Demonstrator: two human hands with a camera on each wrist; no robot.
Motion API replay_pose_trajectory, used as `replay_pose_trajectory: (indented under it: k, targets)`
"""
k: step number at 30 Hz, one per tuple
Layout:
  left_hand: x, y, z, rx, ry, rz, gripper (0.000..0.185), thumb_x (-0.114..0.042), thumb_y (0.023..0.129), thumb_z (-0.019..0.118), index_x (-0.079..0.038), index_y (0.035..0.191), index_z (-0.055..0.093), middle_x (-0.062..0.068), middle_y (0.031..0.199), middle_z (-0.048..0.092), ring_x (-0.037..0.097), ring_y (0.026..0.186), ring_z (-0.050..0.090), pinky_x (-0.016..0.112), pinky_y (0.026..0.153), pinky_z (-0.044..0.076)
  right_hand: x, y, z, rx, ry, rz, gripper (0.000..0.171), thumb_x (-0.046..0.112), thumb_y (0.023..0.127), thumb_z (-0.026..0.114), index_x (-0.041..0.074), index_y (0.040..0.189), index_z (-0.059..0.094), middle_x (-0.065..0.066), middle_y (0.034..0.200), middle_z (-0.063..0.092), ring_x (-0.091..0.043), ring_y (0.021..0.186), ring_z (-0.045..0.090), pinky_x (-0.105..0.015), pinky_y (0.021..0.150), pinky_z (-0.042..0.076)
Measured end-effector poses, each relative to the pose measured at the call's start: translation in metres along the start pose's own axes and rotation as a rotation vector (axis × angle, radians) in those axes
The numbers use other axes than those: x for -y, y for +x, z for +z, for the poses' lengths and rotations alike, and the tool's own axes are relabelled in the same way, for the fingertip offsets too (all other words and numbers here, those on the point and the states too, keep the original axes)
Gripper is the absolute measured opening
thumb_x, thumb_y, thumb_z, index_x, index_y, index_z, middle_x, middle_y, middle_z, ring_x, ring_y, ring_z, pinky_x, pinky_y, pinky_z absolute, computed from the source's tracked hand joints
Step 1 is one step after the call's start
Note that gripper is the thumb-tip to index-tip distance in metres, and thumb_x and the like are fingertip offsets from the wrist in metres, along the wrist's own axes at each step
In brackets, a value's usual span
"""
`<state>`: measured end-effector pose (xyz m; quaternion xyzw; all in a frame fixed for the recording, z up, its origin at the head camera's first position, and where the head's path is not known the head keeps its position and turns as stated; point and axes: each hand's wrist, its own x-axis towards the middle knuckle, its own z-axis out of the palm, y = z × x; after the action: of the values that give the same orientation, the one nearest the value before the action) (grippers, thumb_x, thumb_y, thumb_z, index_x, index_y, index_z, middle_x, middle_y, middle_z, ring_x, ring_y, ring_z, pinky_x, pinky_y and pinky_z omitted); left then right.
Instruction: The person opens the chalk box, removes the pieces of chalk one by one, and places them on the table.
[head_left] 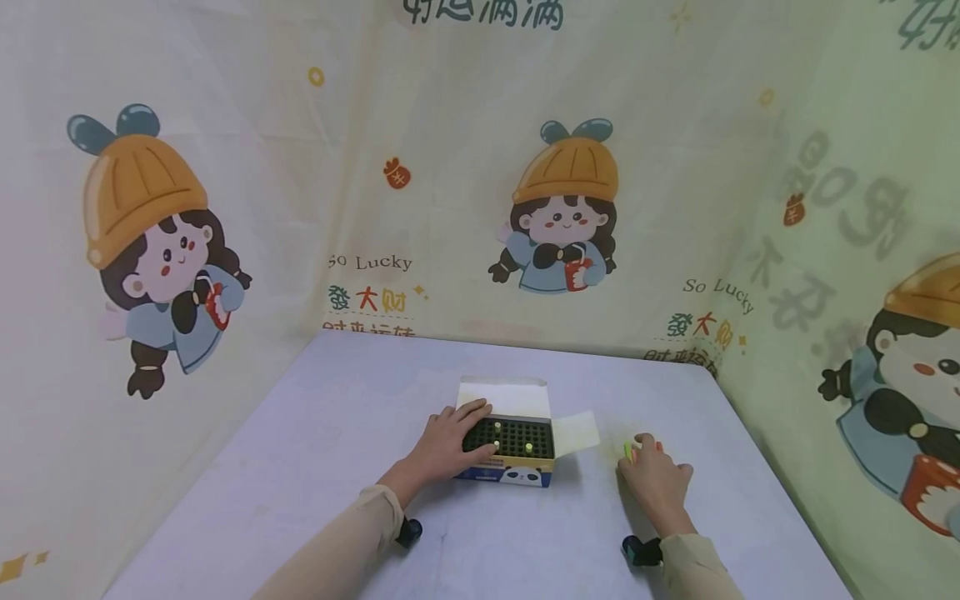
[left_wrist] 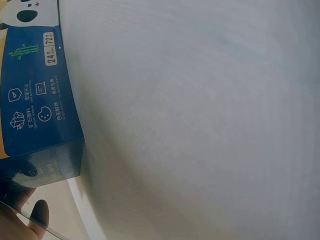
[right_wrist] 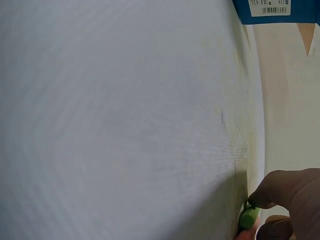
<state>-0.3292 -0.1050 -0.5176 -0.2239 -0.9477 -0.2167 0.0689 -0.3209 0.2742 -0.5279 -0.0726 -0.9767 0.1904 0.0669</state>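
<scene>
The left hand [head_left: 448, 440] lies flat with its fingers spread across the near-left part of an open box [head_left: 510, 454], steadying it on the table [head_left: 315, 467]. The box has a blue side printed with a panda, a white lid flap standing up at its far edge and another flap folded out toward the right hand. Inside sits a dark tray [head_left: 517, 437] with rows of round holes. Only three short yellow-green sticks [head_left: 528, 447] stand in it, two just beside the left fingertips and one further toward the right hand; every other hole that shows looks vacant.

The right hand [head_left: 656, 477] rests on the table well apart from the box, its fingers curled over a small cluster of sticks [head_left: 632, 450], green and orange ends peeking out past the knuckles. In the right wrist view, the fingertips [right_wrist: 265, 192] pinch a green stick [right_wrist: 249, 217] against the tabletop, with something orange just below it.

Judging by the tray, the filling has barely started: three places taken and most of the grid left. How many sticks lie under the right hand cannot be told.
</scene>
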Motion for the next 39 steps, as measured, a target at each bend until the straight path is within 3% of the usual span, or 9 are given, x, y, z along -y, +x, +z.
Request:
replay_pose_trajectory:
  k: [11, 17, 25, 29, 35, 39]
  targets:
    - [-0.004, -0.001, -0.003, 0.008, -0.011, 0.005, 0.077, -0.068, 0.098, 0.054, -0.028, 0.162, 0.038, -0.005, 0.168, 0.034, 0.039, 0.142, 0.044, 0.064, 0.105, 0.037, 0.001, 0.0, -0.007, -0.007, -0.02, 0.003, 0.059, 0.024, 0.086, 0.058, -0.006, 0.136, 0.051, -0.018, 0.08, 0.07, -0.038, 0.077, 0.066, -0.07, 0.092, 0.031]
    - [-0.001, -0.001, 0.0, 0.007, -0.008, 0.009, 0.078, -0.068, 0.098, 0.053, -0.028, 0.162, 0.038, -0.005, 0.168, 0.033, 0.038, 0.141, 0.044, 0.065, 0.105, 0.037, 0.012, 0.001, -0.015, -0.055, 0.035, -0.031, 0.053, 0.024, 0.093, 0.054, -0.002, 0.14, 0.052, -0.008, 0.074, 0.07, -0.029, 0.068, 0.063, -0.071, 0.093, 0.028]
    - [-0.003, -0.001, -0.003, 0.01, -0.008, 0.002, 0.077, -0.068, 0.098, 0.054, -0.028, 0.162, 0.038, -0.006, 0.168, 0.033, 0.039, 0.142, 0.044, 0.065, 0.105, 0.037, 0.059, 0.001, -0.042, -0.197, 0.158, -0.131, 0.041, 0.02, 0.097, 0.059, 0.005, 0.135, 0.062, -0.003, 0.079, 0.072, -0.024, 0.071, 0.062, -0.07, 0.097, 0.026]
    - [-0.005, -0.001, -0.004, 0.015, -0.007, -0.001, 0.077, -0.068, 0.098, 0.054, -0.028, 0.162, 0.038, -0.006, 0.168, 0.033, 0.038, 0.141, 0.045, 0.064, 0.105, 0.038, 0.086, -0.002, -0.049, -0.238, 0.164, -0.16, 0.039, 0.02, 0.096, 0.061, 0.007, 0.133, 0.064, -0.004, 0.084, 0.072, -0.024, 0.075, 0.063, -0.069, 0.099, 0.026]
    - [-0.006, -0.002, -0.005, 0.016, -0.003, -0.002, 0.078, -0.069, 0.098, 0.053, -0.029, 0.162, 0.037, -0.006, 0.168, 0.033, 0.038, 0.141, 0.045, 0.063, 0.105, 0.038, 0.124, -0.012, -0.049, -0.24, 0.137, -0.223, 0.032, 0.021, 0.096, 0.066, 0.008, 0.125, 0.069, -0.008, 0.086, 0.074, -0.025, 0.078, 0.066, -0.066, 0.099, 0.029]
    - [-0.006, -0.002, -0.004, 0.019, 0.0, -0.004, 0.078, -0.069, 0.098, 0.053, -0.028, 0.162, 0.037, -0.006, 0.168, 0.032, 0.037, 0.141, 0.045, 0.063, 0.105, 0.038, 0.143, -0.021, -0.048, -0.236, 0.13, -0.312, 0.023, 0.022, 0.096, 0.07, 0.011, 0.116, 0.073, -0.002, 0.079, 0.073, -0.019, 0.072, 0.063, -0.065, 0.099, 0.032]
